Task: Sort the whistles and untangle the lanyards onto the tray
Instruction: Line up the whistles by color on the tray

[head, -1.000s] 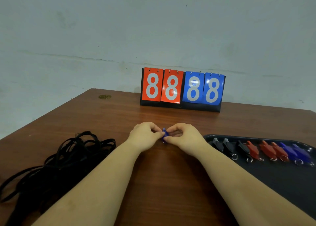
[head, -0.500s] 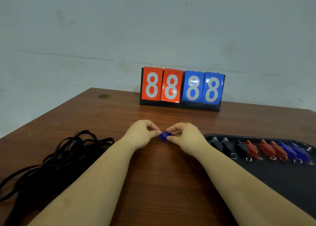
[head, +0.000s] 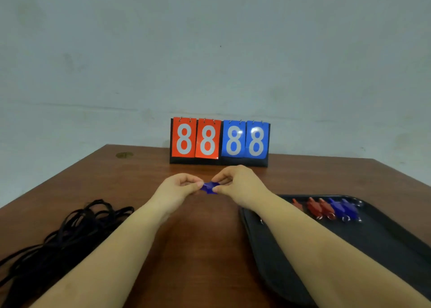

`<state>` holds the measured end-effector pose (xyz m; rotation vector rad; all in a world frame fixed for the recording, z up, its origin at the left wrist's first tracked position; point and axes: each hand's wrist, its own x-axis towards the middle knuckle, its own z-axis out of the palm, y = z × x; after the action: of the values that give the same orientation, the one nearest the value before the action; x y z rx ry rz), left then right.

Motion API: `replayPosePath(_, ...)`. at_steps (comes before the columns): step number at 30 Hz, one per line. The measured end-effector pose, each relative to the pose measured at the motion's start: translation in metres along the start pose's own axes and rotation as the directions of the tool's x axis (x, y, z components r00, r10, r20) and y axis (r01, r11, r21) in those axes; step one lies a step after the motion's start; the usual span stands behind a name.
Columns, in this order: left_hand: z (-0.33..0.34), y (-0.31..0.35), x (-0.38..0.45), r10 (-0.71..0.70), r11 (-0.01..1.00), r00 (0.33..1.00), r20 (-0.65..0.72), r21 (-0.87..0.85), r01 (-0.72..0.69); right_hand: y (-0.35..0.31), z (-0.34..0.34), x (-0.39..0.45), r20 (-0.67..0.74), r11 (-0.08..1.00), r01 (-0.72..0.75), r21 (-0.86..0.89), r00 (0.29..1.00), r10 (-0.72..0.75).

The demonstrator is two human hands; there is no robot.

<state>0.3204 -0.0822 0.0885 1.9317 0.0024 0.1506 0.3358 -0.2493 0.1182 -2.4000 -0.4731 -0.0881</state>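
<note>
Both your left hand and right hand still pinch the blue whistle at table centre, lifted slightly; tray at 4 o'clock awaits it, lanyards at 8 o'clock untouched.

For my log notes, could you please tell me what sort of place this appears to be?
Probably a plain indoor room with a sports-kit sorting bench: a wooden table against a bare wall, a flip scoreboard, and a tray of whistles.
</note>
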Motion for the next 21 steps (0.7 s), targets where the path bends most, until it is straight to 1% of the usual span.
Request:
replayPosePath(2, 0.01, 0.022, -0.01, 0.057, 0.995, 0.997, 0.06, 0.079, -0.062, 0.005, -0.022, -0.022, -0.01, 1.0, -0.005, 0.003, 1.0, 0.005)
replayPosePath(5, 0.034, 0.052, -0.026, 0.138, 0.975, 0.979, 0.152, 0.151, -0.161, 0.023, -0.052, -0.06, -0.054, 0.997, -0.058, 0.059, 0.997, 0.061)
replayPosePath(9, 0.082, 0.085, -0.045, 0.19, 0.969, 0.949, 0.251, 0.107, -0.222, 0.054, -0.091, -0.108, -0.109, 0.968, -0.158, 0.193, 0.978, 0.181)
replayPosePath(12, 0.124, 0.102, -0.056, 0.179, 0.97, 0.938, 0.297, 0.107, -0.219, 0.08, -0.115, -0.14, -0.159, 0.943, -0.213, 0.255, 0.953, 0.259)
replayPosePath(15, 0.168, 0.11, -0.064, 0.136, 0.987, 0.943, 0.302, 0.041, -0.156, 0.102, -0.133, -0.167, -0.214, 0.901, -0.245, 0.358, 0.918, 0.334)
replayPosePath(17, 0.192, 0.114, -0.07, 0.122, 0.991, 0.942, 0.314, 0.01, -0.132, 0.114, -0.142, -0.18, -0.229, 0.882, -0.276, 0.382, 0.897, 0.379)
replayPosePath(21, 0.225, 0.124, -0.075, 0.141, 0.989, 0.929, 0.341, -0.012, -0.146, 0.136, -0.157, -0.197, -0.267, 0.869, -0.314, 0.382, 0.863, 0.429)
